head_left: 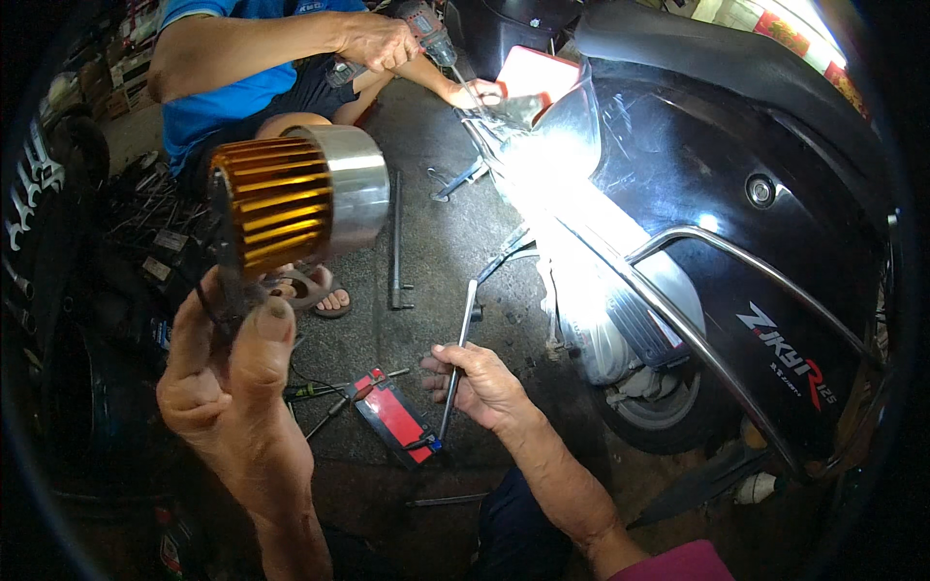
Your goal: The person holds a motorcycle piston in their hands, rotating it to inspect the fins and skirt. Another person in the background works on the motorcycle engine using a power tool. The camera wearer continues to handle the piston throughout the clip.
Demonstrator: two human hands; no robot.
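My left hand (237, 387) is raised close to the camera, with thumb and fingers closed round the dark lower bracket of a lamp (276, 198). The lamp has gold cooling fins and a wide silver rim. Lower down, my right hand (481, 385) has its thumb and fingers round a long, slim metal rod (468, 315), slanted over the floor. Its lower end comes near a small blue part beside a red-faced flat box (395, 412). A thin tool (368, 387) with a reddish-brown handle lies across that box.
A black scooter (736, 194) with chrome guard bars (678, 329) fills the right side, glaring white around its footboard. Across from me, a person in a blue shirt (228, 92) holds a cordless drill (426, 34) to its front panel. A long dark bar (396, 242) lies on the floor.
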